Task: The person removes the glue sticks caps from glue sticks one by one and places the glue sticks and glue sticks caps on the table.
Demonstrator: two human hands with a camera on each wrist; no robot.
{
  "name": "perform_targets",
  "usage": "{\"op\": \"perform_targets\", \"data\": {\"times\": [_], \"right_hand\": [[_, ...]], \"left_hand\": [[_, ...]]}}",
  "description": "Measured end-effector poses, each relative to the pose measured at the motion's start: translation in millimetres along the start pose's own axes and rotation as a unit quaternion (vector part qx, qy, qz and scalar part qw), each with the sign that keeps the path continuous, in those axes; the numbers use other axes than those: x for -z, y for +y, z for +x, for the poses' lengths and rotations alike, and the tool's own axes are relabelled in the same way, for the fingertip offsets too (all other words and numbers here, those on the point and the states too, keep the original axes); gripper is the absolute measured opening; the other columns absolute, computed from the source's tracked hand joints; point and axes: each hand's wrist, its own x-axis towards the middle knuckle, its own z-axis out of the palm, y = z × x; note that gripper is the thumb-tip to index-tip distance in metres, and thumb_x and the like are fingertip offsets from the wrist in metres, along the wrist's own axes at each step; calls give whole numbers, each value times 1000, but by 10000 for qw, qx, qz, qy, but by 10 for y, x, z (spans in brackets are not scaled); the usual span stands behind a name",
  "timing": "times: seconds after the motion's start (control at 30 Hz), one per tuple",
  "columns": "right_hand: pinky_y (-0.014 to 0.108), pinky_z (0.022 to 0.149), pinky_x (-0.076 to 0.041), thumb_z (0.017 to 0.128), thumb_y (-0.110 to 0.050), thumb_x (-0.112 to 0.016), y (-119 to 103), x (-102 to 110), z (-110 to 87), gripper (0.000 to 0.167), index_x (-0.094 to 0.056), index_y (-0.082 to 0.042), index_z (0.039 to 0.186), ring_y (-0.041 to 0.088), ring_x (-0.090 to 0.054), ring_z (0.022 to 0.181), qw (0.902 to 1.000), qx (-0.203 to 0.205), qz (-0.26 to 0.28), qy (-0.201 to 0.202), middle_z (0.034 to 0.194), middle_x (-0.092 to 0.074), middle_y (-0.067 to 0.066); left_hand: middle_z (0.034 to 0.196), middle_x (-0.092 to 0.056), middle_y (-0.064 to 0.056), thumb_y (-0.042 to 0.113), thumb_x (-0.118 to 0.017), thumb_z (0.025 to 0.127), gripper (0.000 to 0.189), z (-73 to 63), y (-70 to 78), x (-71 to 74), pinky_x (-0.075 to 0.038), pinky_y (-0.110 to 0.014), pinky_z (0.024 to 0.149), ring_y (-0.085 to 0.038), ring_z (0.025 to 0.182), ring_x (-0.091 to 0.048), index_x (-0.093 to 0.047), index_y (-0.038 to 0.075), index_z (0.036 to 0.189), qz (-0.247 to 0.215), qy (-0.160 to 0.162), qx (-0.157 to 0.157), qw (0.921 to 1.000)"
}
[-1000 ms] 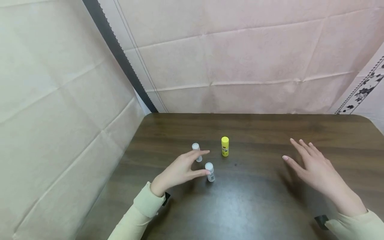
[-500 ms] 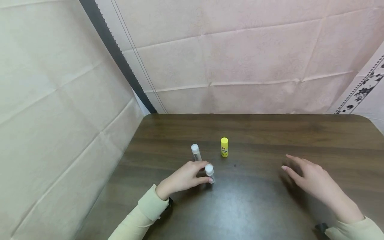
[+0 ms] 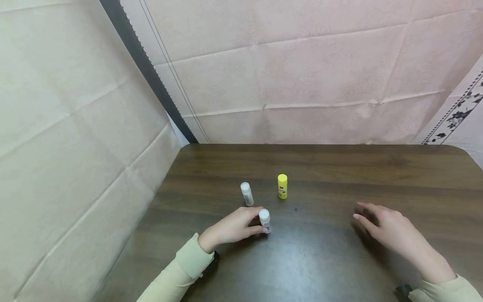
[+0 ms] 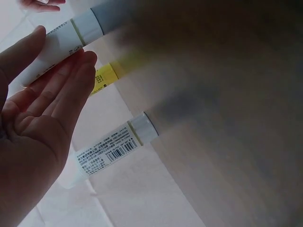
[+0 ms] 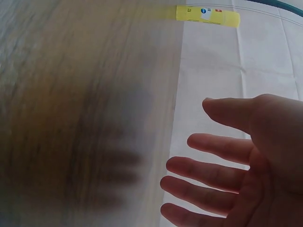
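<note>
A white glue stick (image 3: 265, 216) stands upright on the brown table, and my left hand (image 3: 235, 226) pinches it between thumb and fingers. In the left wrist view the thumb lies along one side of this glue stick (image 4: 59, 49), the fingers along the other. A second white glue stick (image 3: 247, 194), with a barcode label (image 4: 120, 151), stands just beyond the left hand. Farther back and to the right is a yellow glue stick (image 3: 282, 187). My right hand (image 3: 396, 233) hovers over the table's right side, fingers loosely bent, holding nothing.
The wood-grained table (image 3: 320, 268) has rounded far corners. Behind it hangs a pale creased cloth (image 3: 320, 71), and another cloth (image 3: 75, 147) covers the left side. A flowered border strip (image 3: 458, 115) runs down at the far right.
My left hand has closed its thumb and fingers on the nearer white glue stick, which has shifted very slightly. The right hand has lowered, its fingers bending from straight to loosely curled.
</note>
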Motion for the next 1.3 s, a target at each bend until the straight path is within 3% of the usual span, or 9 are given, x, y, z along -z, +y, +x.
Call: {"op": "perform_targets", "data": {"times": [0.23,0.37,0.67,0.9,1.1,1.3], "right_hand": [[68,81,-46,101,-38,-62,17,-15,-6,51,-60,3,132,54,-59,110,9999,18,-8,-136,127,-60,32],[67,81,-46,100,-36,-63,22,14,3,50,-61,2,131,51,-62,107,9999,97,11,-50,124,-64,29],[69,82,-45,102,-37,-60,39,169,59,51,-59,2,134,56,-57,112,9999,137,-31,39,127,-61,32],[70,81,-44,102,-39,-59,56,234,83,52,-58,1,135,57,-56,112,9999,111,-78,44,129,-59,33],[70,82,-44,102,-39,-59,62,233,91,52,-58,1,135,57,-56,112,9999,119,-71,21,129,-59,33],[70,82,-45,102,-38,-59,63,236,108,51,-59,2,134,56,-57,112,9998,171,-108,62,128,-60,32]], "left_hand": [[96,-64,15,20,-74,94,16,16,7,-11,-48,-23,97,1,101,-61,-62,19,103,70,86,-92,9999],[97,-65,14,23,-74,94,17,45,58,56,-49,-23,95,1,99,-62,-62,18,105,78,197,-143,9997],[108,-65,5,23,-73,95,28,67,322,485,-53,-32,92,-9,102,-64,-63,12,118,60,840,-28,9964],[108,-62,2,20,-74,94,27,21,408,744,-55,-38,90,-14,103,-65,-62,12,118,-271,1418,-68,9895],[106,-62,0,19,-74,94,27,34,432,793,-55,-37,88,-14,98,-65,-63,12,117,-26,1689,-99,9856],[106,-67,7,24,-74,94,30,64,500,807,-55,-30,85,-5,95,-66,-63,14,120,57,1582,48,9874]]}}
